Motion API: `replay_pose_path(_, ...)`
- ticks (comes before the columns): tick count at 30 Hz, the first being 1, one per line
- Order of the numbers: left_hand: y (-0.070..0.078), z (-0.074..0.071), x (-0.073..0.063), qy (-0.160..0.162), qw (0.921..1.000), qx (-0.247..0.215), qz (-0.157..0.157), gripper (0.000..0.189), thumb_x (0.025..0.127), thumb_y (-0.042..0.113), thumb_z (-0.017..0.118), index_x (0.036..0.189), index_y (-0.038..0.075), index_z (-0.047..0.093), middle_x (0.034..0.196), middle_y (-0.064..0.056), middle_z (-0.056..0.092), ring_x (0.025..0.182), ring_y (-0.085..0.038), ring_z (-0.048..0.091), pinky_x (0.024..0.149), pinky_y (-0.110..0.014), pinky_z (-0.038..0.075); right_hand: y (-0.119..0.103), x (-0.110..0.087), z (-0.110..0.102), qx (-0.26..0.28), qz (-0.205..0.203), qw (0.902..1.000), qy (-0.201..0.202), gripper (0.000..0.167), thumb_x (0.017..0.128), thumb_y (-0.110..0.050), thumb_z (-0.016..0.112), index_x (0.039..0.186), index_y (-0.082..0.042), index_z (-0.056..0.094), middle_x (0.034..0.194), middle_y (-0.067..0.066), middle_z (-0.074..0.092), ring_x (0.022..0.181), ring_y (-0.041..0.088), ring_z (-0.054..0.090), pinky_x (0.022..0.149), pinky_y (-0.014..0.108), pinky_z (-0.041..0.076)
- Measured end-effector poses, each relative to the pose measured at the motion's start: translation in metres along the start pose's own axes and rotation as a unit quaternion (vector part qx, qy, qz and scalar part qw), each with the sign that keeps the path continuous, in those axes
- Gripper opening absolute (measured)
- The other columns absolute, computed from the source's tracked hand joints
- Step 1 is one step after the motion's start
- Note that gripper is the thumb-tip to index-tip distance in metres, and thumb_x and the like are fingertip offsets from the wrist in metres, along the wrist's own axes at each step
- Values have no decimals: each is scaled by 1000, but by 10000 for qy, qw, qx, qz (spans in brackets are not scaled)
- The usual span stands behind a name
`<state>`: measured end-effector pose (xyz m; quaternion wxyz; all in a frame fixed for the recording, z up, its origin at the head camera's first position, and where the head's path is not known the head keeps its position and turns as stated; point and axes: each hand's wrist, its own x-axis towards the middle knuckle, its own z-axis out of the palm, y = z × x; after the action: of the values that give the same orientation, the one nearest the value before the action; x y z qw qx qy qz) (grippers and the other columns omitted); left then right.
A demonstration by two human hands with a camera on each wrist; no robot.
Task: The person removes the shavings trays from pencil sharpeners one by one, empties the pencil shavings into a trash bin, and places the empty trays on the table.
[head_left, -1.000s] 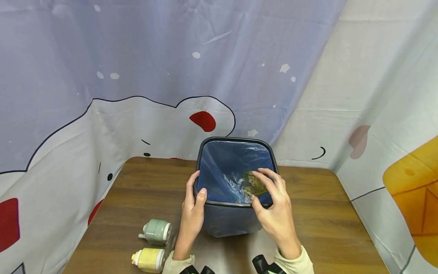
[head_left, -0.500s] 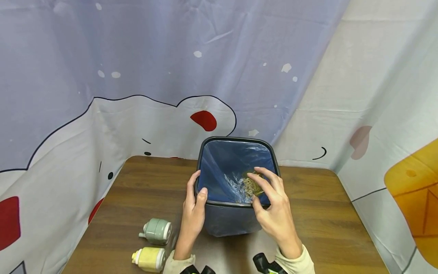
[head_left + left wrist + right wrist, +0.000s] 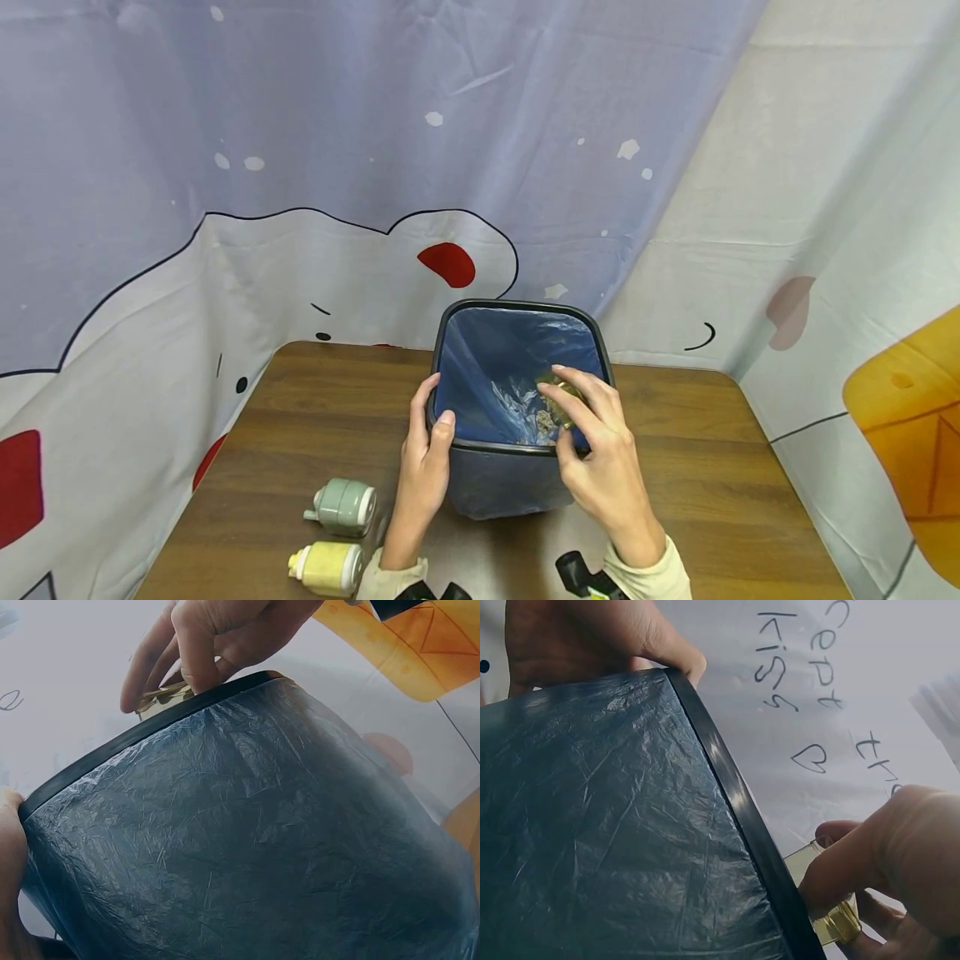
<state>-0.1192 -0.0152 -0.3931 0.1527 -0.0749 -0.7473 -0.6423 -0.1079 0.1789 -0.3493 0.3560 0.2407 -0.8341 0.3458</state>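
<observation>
A dark square trash bin (image 3: 510, 487), lined with a blue plastic bag (image 3: 468, 400), stands upright in the middle of the head view. My left hand (image 3: 426, 467) grips its left rim, thumb on the near side. At the right of the bin's mouth, my right hand (image 3: 607, 467) holds a small see-through yellowish container (image 3: 802, 861) between thumb and fingers, tilted inward. The fingers hide most of it; a golden edge shows in the left wrist view. Brownish loose bits (image 3: 546, 422) are seen below it, inside the bin's mouth.
On the wooden table (image 3: 712, 467), a green bottle (image 3: 345, 507) and a yellow bottle (image 3: 327, 568) lie on their sides, left of my left forearm. A printed cloth (image 3: 337, 125) hangs behind the table and along its sides.
My right hand has tilted the container further, and its flat golden-brown face is now mostly out of sight. Brownish bits have slid toward the left, down into the bin. The left hand stays put.
</observation>
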Motion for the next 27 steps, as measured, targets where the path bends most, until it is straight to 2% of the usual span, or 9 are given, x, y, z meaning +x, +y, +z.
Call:
replay_pose_path(8, 0, -1, 0, 15, 10000, 32, -42, 47, 95, 17, 43, 140, 15, 33, 138, -14, 41, 106, -29, 47, 91, -50, 35, 0, 1, 1, -61, -257, 9996, 38, 56, 66, 19, 45, 108, -11, 67, 125, 7, 55, 119, 27, 43, 100, 27, 31)
replay_pose_path(13, 1, 0, 0, 29, 10000, 57, -53, 47, 95, 17, 44, 140, 15, 33, 139, -13, 40, 108, -29, 48, 92, -51, 35, 0, 1, 2, -110, -355, 9993, 61, 57, 66, 19, 45, 108, -11, 68, 124, 6, 56, 116, 30, 45, 100, 27, 32)
replay_pose_path(24, 1, 0, 0, 31, 9999, 115, -19, 47, 95, 16, 43, 140, 12, 33, 140, -13, 39, 111, -32, 47, 93, -52, 34, -1, -1, 0, -266, -212, 9994, 46, 57, 65, 15, 50, 113, -12, 66, 125, 9, 55, 117, 28, 43, 95, 24, 34)
replay_pose_path(27, -12, 1, 2, 26, 9999, 114, 34, 47, 95, 17, 43, 141, 17, 32, 140, -12, 40, 110, -30, 47, 92, -53, 34, -1, -2, -2, -269, -90, 9996, 36, 57, 64, 14, 54, 115, -10, 64, 126, 9, 53, 117, 28, 43, 91, 20, 36)
